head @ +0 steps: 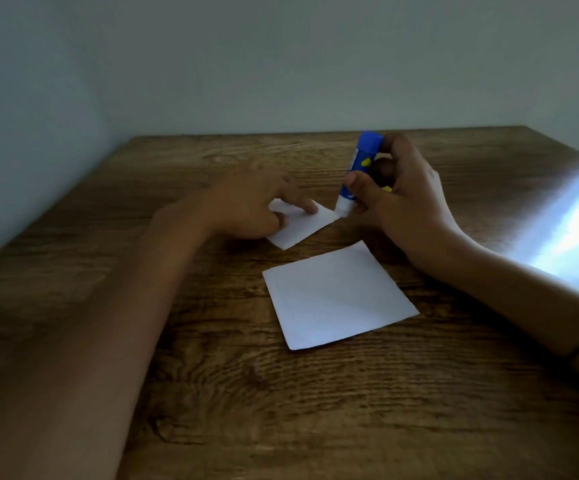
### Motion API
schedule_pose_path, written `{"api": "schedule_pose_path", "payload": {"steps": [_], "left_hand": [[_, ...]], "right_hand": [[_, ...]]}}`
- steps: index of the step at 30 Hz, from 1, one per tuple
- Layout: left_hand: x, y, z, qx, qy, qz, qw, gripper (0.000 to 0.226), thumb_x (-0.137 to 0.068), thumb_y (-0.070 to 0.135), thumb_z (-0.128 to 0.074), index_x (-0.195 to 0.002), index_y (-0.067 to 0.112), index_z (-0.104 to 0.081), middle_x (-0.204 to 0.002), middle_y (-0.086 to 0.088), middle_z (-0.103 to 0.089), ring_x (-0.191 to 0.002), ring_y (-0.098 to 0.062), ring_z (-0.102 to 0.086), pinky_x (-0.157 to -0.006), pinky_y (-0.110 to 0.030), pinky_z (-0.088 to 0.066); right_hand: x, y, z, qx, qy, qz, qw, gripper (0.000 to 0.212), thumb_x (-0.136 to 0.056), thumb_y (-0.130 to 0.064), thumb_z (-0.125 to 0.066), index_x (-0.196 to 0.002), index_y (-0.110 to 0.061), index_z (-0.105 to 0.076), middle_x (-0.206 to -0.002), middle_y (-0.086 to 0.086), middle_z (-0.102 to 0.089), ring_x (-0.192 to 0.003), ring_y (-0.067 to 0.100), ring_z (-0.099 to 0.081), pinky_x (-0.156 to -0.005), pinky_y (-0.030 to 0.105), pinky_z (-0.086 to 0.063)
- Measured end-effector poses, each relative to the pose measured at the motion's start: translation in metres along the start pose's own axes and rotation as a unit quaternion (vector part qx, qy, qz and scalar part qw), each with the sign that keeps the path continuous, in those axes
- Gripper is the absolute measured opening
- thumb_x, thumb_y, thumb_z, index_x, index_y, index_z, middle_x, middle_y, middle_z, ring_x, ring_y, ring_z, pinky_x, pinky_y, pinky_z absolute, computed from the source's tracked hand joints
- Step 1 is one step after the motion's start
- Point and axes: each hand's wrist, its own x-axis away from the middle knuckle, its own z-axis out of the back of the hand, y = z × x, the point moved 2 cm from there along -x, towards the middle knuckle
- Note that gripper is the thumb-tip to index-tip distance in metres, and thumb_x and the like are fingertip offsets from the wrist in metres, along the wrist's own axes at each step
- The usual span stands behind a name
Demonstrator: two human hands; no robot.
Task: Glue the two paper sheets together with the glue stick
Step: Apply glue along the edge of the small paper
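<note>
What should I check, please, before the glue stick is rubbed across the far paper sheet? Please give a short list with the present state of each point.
1. Right hand grips the glue stick: ok.
2. Stick's lower end meets the far sheet at its right corner: ok.
3. Left hand fingers press the far sheet to the table: ok.
4. Cap off and glue exposed: cannot tell, the tip is blurred.
5. Near sheet lies flat, apart from the far sheet and both hands: ok.
6. Glue already on the far sheet: cannot tell.
</note>
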Motion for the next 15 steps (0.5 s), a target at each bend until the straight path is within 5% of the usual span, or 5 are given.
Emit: {"api": "schedule_pose_path", "payload": {"steps": [4, 8, 15], "left_hand": [[-0.006, 0.008, -0.012, -0.046, 0.064, 0.034, 0.996, 0.045, -0.085, 0.047, -0.046, -0.126, 0.028, -0.048, -0.127, -0.006, -0.05, -0.119, -0.024, -0.04, -0.096, -0.038, -0.031], [-0.009, 0.01, -0.011, -0.022, 0.11, 0.036, 0.993, 0.047, -0.085, 0.046, -0.045, -0.126, 0.023, -0.049, -0.118, -0.01, -0.057, -0.1, -0.02, -0.049, -0.08, -0.031, -0.035], [-0.012, 0.009, -0.012, -0.012, 0.032, 0.006, 0.999, 0.043, -0.083, 0.044, -0.049, -0.124, 0.03, -0.05, -0.123, -0.005, -0.049, -0.111, -0.02, -0.04, -0.089, -0.036, -0.035]], "right_hand": [[-0.007, 0.004, -0.005, 0.021, -0.006, 0.021, 1.0, 0.032, -0.085, -0.024, -0.06, -0.113, -0.016, -0.046, -0.095, 0.005, -0.067, -0.082, 0.019, -0.065, -0.07, 0.02, -0.049], [-0.019, 0.004, -0.012, 0.051, 0.01, 0.045, 0.998, 0.033, -0.086, -0.021, -0.058, -0.115, -0.012, -0.044, -0.091, 0.002, -0.062, -0.075, 0.01, -0.06, -0.062, 0.008, -0.042], [-0.039, 0.007, -0.026, 0.082, 0.007, 0.047, 0.996, 0.037, -0.085, -0.024, -0.058, -0.117, -0.011, -0.044, -0.087, -0.002, -0.058, -0.077, 0.012, -0.057, -0.069, 0.022, -0.045]]}}
